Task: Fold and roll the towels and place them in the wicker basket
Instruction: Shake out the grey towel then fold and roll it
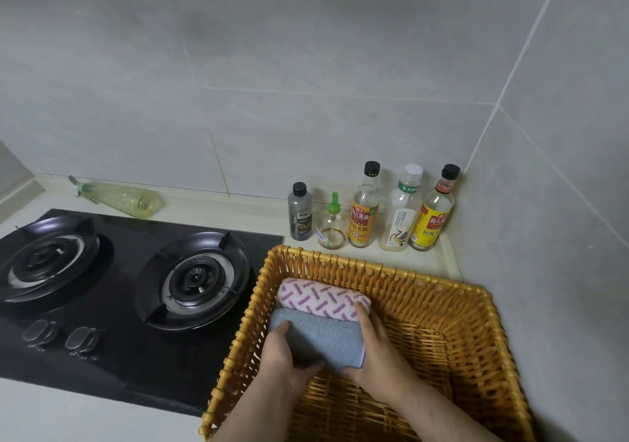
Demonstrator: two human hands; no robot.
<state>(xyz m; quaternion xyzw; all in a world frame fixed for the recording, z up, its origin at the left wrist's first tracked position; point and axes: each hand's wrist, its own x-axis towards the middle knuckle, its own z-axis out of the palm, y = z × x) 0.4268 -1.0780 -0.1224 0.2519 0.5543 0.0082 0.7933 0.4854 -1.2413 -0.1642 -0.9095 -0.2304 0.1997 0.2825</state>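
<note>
- The grey towel [323, 337], already rolled, lies inside the wicker basket [425, 283]. It touches the pink patterned towel [320, 297] at the far left corner, probably so that the rolls lean on each other and cannot open.
- The left grip [284, 356] and the right grip [372, 349] are curled around the two ends of the grey roll, I think to keep it tight while it is set down.
- The basket stands on the table [51, 417], just beside the stove [136, 366].

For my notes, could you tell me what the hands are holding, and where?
The rolled grey towel, left hand on its left end, right hand on its right.
</note>
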